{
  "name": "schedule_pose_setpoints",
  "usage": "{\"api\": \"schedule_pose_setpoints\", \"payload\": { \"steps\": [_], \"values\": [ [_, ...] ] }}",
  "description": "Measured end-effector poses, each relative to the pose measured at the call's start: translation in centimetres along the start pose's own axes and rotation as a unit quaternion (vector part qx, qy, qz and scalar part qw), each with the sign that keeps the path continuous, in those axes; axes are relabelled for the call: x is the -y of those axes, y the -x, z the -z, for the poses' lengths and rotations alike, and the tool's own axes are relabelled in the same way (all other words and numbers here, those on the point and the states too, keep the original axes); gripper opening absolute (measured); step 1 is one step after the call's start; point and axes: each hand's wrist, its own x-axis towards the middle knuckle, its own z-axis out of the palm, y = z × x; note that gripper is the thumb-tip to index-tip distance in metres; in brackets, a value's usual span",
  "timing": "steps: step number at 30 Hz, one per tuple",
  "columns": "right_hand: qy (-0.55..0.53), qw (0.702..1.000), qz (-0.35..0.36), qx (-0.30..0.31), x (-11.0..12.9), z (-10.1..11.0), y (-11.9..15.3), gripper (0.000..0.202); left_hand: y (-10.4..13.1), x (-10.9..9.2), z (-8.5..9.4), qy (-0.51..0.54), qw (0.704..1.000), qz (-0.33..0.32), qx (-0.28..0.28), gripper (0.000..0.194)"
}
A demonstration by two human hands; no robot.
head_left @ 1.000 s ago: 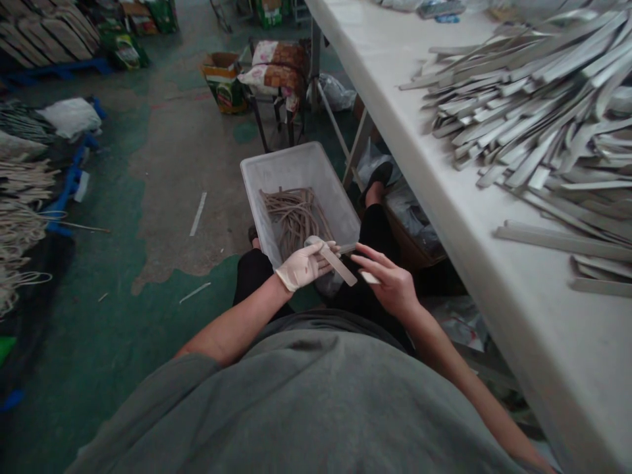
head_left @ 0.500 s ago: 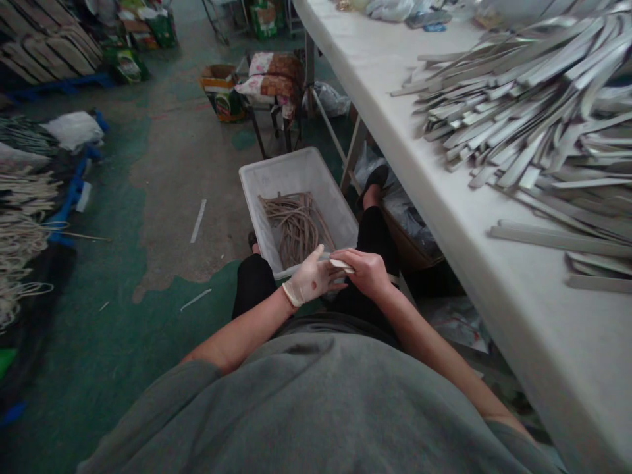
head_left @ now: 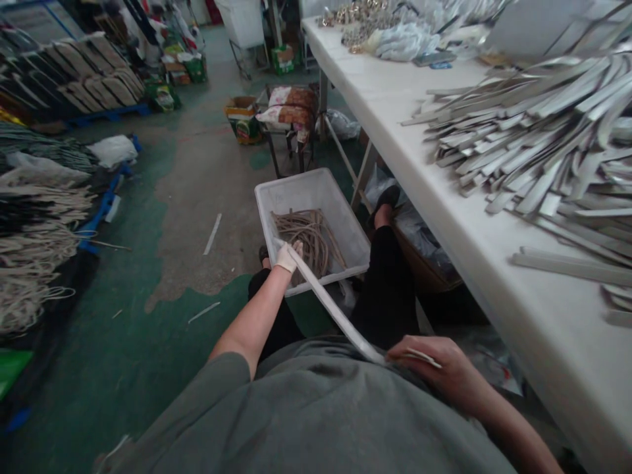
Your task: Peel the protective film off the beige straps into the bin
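A long pale strip (head_left: 332, 308) runs slantwise between my two hands. My left hand (head_left: 288, 255), in a whitish glove, is closed on its far end above the near left rim of the white bin (head_left: 353, 230). Close to my body at the lower right, my right hand (head_left: 434, 365) grips the near end, and a thin light edge sticks out between its fingers. Brown-grey strips (head_left: 313, 240) lie curled inside the bin.
On the white table (head_left: 390, 99) at right lies a large heap of grey strips (head_left: 533, 131). Beyond the bin stands a stool with a patterned cushion (head_left: 291, 108), beside a cardboard box (head_left: 243, 122). Bundles of cord (head_left: 39, 247) lie at left.
My hands have moved apart, the left forward over the bin and the right back toward my body, with the strip now stretched between them. The view has shifted slightly.
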Motion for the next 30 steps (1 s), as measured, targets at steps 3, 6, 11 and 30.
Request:
{"api": "schedule_pose_setpoints", "payload": {
  "steps": [3,6,11,30],
  "values": [
    [-0.074,0.996,-0.044,-0.001,-1.9,-1.4,-1.2,0.032,1.6,-0.8,-1.2,-0.024,0.997,-0.053,0.049,0.032],
    [-0.137,0.988,-0.036,-0.064,-2.5,-1.5,-4.1,0.037,4.6,1.0,-1.3,-0.135,0.975,-0.07,0.164,0.033],
    [-0.191,0.966,-0.001,-0.176,-1.5,1.9,-9.9,0.037,9.3,4.9,1.2,-0.284,0.905,-0.042,0.314,0.052],
    [-0.013,0.973,0.153,-0.17,3.0,2.2,-9.9,0.028,14.4,7.8,-0.5,-0.551,0.702,-0.214,0.398,0.029]
  ]
}}
